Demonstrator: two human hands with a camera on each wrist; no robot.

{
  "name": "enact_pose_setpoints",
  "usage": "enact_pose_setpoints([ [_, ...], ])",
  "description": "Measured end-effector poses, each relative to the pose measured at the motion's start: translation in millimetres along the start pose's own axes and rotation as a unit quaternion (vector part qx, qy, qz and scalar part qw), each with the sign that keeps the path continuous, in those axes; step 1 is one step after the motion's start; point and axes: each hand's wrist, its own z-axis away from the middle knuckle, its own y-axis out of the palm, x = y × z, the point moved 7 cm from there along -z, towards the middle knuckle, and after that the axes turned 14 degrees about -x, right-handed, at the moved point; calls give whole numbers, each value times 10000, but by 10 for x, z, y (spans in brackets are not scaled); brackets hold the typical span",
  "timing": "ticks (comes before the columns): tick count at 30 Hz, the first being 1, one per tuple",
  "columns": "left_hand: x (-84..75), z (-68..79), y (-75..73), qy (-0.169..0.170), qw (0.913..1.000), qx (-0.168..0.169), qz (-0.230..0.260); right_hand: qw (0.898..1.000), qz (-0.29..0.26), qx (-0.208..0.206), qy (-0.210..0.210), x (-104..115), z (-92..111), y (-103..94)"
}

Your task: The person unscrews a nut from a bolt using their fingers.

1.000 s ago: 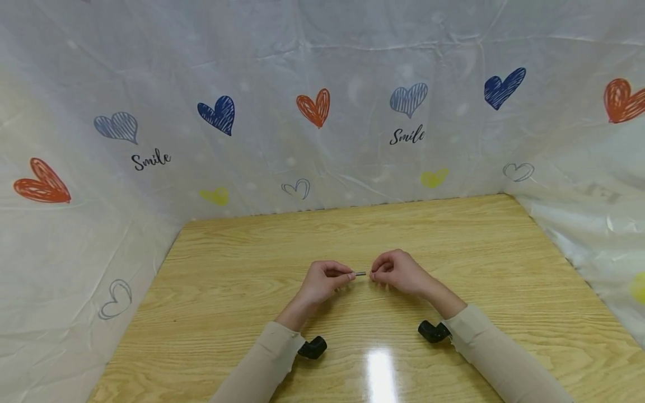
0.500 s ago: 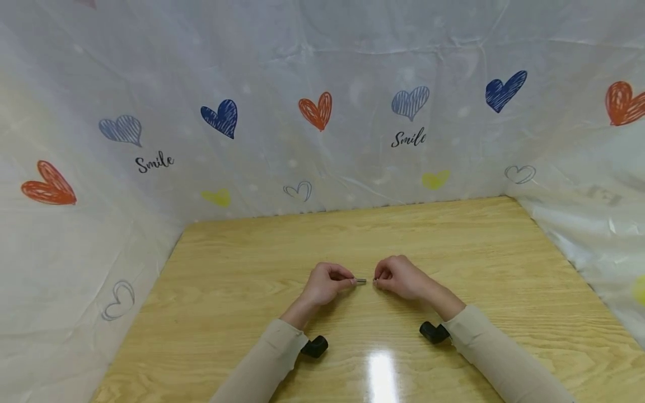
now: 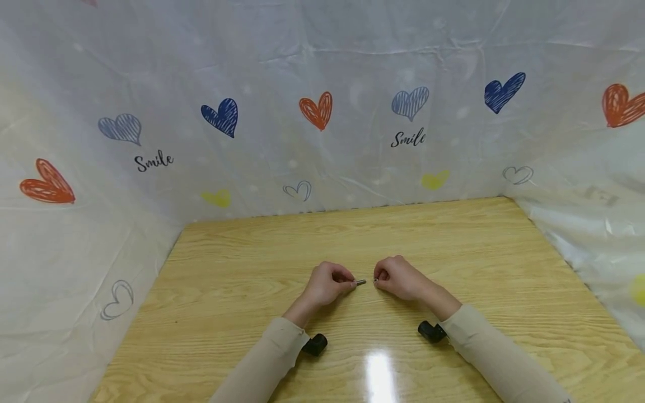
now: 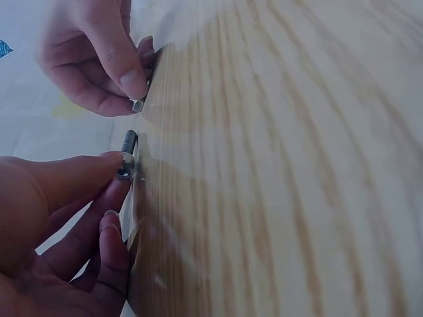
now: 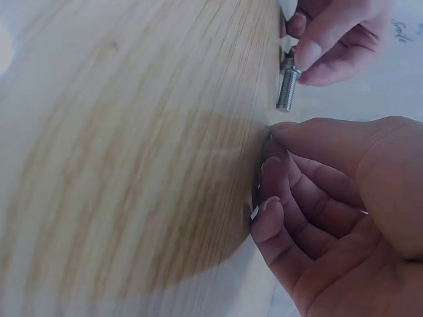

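My left hand (image 3: 325, 285) pinches a threaded metal bolt (image 4: 129, 144) by its head end between thumb and finger. The bolt's threaded end points toward my right hand (image 3: 401, 280). Between the right thumb and finger is a small metal nut (image 4: 137, 105), mostly covered by the fingertips. A short gap separates nut and bolt (image 3: 360, 282). Both hands are low over the wooden table. In the right wrist view the bolt's thread (image 5: 287, 89) shows plainly, while the nut is nearly hidden.
The wood-grain table (image 3: 262, 246) spreads around both hands. A pale plastic sheet (image 3: 353, 73) printed with hearts hangs along its back and sides. Black wrist devices (image 3: 316, 345) protrude below both sleeves.
The gap between bolt and nut has widened a little. The bolt now tilts slightly, its free end up, and more of the nut shows at the right fingertips.
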Motion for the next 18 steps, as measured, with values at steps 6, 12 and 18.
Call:
enact_pose_setpoints([
  [6, -7, 5, 26, 24, 9999, 112, -48, 9999, 76, 26, 98, -46, 1, 16],
  [12, 0, 9, 27, 62, 9999, 137, 11, 10000, -33, 39, 59, -65, 12, -7],
  [18, -20, 65, -75, 500, 9978, -22, -426, 9985, 488, -95, -215, -9, 62, -190],
])
